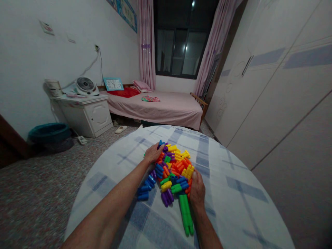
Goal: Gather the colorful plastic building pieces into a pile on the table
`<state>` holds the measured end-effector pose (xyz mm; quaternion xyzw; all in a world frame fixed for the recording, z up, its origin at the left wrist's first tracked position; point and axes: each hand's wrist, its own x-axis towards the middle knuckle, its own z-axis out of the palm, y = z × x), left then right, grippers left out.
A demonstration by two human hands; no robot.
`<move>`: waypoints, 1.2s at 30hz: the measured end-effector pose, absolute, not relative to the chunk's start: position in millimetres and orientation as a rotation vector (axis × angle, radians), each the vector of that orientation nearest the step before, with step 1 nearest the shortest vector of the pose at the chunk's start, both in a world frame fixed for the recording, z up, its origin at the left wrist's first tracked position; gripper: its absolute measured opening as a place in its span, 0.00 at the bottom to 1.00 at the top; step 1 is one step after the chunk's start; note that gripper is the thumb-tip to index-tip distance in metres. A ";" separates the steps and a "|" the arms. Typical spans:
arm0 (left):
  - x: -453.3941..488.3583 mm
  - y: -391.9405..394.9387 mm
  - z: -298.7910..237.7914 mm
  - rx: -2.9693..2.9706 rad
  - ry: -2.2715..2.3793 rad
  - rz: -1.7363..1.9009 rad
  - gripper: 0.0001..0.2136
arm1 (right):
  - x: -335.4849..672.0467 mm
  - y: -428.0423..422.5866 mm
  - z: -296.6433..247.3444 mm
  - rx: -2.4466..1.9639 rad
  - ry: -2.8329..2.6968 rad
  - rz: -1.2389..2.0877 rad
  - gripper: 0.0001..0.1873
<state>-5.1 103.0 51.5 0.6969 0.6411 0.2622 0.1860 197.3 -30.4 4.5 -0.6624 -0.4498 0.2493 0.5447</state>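
Observation:
A loose pile of colourful plastic bullet-shaped building blocks [177, 167] lies on the round table, in red-orange, yellow, blue, green and purple. Against the pile's far left side rests my left hand [154, 153], open, its fingers reaching over the edge blocks. My right hand [197, 190] is open along the right side, beside yellow and orange blocks; its fingertips are partly hidden. A long green block piece [186, 214] points toward me from the pile's near edge, close to my right wrist. Several blue blocks [146, 186] trail off at the left, beside my left forearm.
A blue-and-white checked cloth [228, 207] covers the table. Beyond it stand a bed [171, 107] with pink bedding and a white cabinet [97, 116] carrying a fan [86, 85]. A blue-green bin [49, 133] is on the floor at left; a wardrobe [275, 93] lines the right.

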 end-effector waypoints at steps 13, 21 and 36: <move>47.8 70.1 54.6 2.126 1.406 0.836 0.18 | 196.9 -31.0 6.8 -1.648 -1.089 0.555 0.29; 56.8 7.5 72.0 2.445 0.995 1.019 0.14 | 197.4 -32.2 7.8 -1.628 -1.117 0.576 0.29; -23.8 -65.7 24.1 2.122 1.667 0.657 0.48 | 193.9 -33.8 13.6 -1.699 -1.130 0.537 0.33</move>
